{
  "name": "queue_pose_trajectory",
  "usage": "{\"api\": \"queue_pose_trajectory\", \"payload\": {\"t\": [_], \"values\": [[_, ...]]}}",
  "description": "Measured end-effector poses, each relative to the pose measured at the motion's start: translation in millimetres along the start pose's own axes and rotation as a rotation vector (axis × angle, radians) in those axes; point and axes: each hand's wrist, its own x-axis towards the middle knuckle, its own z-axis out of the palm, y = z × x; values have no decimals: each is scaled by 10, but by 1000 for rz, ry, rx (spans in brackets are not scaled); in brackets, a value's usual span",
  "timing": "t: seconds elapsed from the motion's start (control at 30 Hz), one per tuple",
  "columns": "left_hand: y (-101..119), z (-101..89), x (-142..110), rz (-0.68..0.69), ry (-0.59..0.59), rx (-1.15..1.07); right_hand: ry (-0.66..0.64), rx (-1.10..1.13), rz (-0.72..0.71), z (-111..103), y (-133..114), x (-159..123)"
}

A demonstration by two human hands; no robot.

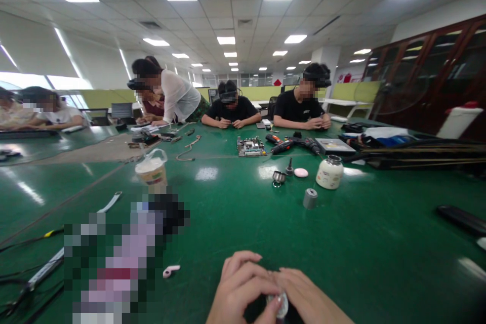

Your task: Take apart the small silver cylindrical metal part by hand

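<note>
At the near edge of the green table my left hand point(243, 288) curls over a small round silvery piece point(283, 305), its thumb and fingers pressed against it. My right hand point(304, 293) closes on the same piece from the other side, partly hidden behind the left fingers. What exactly the piece is does not show. Left of my hands lies a pink-and-white wireless earbud point(170, 271). Farther out stand a grey metal cylinder point(310, 199), a cream patterned jar point(329, 173), a ring-shaped metal part point(278, 178), a dark fitting point(289, 168) and a pink disc point(301, 173).
A pixelated purple item point(132, 248) and straps point(45, 266) lie on the left, with a lidded drink cup point(154, 171) behind. Across the table are a circuit board point(251, 147), power drills point(283, 146) and several seated people. A black case point(461, 220) lies at right.
</note>
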Motion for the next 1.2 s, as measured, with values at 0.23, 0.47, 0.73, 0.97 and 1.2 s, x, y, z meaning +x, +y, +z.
{"api": "queue_pose_trajectory", "payload": {"t": [0.23,0.47,0.73,0.97,1.2], "values": [[-62,179,-144,-153,28,5,-9,-29,-7,-19,-17,13],[-206,152,-205,-142,93,-130,-17,-34,-7,-31,-4,9],[-124,212,-173,-171,157,-50,-26,-52,-10,-35,-21,27],[44,-12,-41,-35,24,-151,-48,-107,-37,-77,-53,45],[11,1,-10,-60,57,-155,-38,-84,-3,-64,-30,28]]}}
